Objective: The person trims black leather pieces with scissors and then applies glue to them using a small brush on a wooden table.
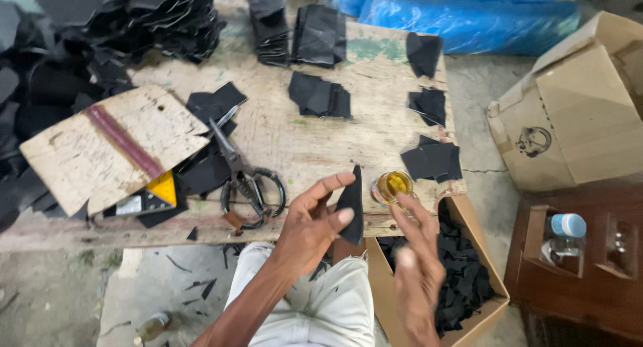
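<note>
My left hand (311,223) pinches a small black cut piece (351,206) between thumb and fingers, holding it upright over the bench's front edge. My right hand (416,256) is blurred, its fingertips reaching to a small glass jar of yellow liquid (392,185) at the bench's front right; whether it holds anything is unclear. Large black-handled scissors (241,179) lie on the wooden bench (295,136) just left of my left hand.
Stacks of black pieces (320,94) dot the bench, with heaps at the back left. A worn board (110,146) lies at the left. An open carton of black scraps (465,273) stands below right, a large carton (576,112) and a water bottle (566,233) further right.
</note>
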